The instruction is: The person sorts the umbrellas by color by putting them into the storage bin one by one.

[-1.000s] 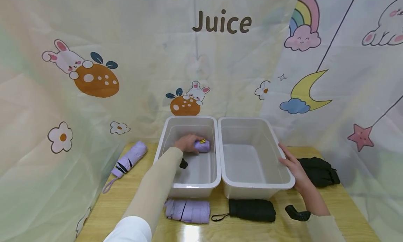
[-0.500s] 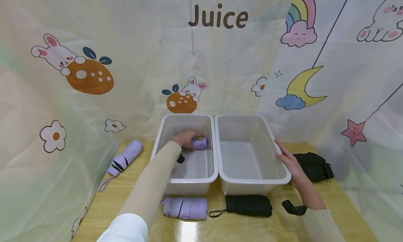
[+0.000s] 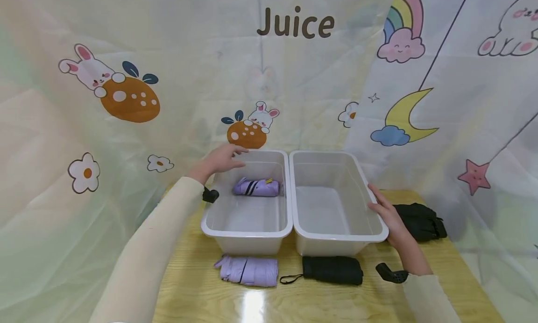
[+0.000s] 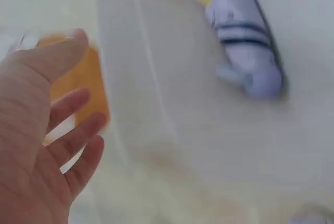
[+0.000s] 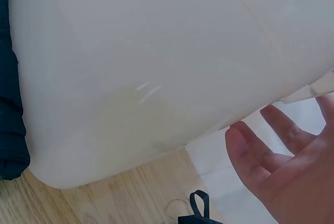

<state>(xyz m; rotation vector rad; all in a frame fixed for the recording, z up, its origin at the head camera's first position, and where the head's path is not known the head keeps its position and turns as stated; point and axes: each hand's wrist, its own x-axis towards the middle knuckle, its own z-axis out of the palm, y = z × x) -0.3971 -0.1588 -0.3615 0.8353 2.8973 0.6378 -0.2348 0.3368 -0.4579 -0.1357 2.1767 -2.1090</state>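
My left hand (image 3: 220, 159) hangs over the back left corner of the left bin (image 3: 248, 234), fingers spread and holding nothing. In the left wrist view the hand (image 4: 47, 109) is apart from a folded purple umbrella (image 4: 240, 31). That umbrella (image 3: 265, 188) lies crosswise on the left bin's floor, dark bands round it and a yellow tag on it. At the right rim of the right bin (image 3: 336, 237), my right hand (image 3: 391, 220) touches the edge with loosely extended fingers. The right wrist view shows this hand (image 5: 292, 166) beside the bin's wall (image 5: 130, 78).
Before the bins lie a folded purple umbrella (image 3: 252, 271) and a folded black one (image 3: 332, 270) with a wrist loop. Another black umbrella (image 3: 420, 222) lies right of the right bin. A printed cloth (image 3: 189, 80) hangs behind the wooden table (image 3: 210, 304).
My left hand has let go of the purple umbrella in the left bin and moved up and left out of it. The left arm now covers where another purple umbrella lay. My right hand stays put.
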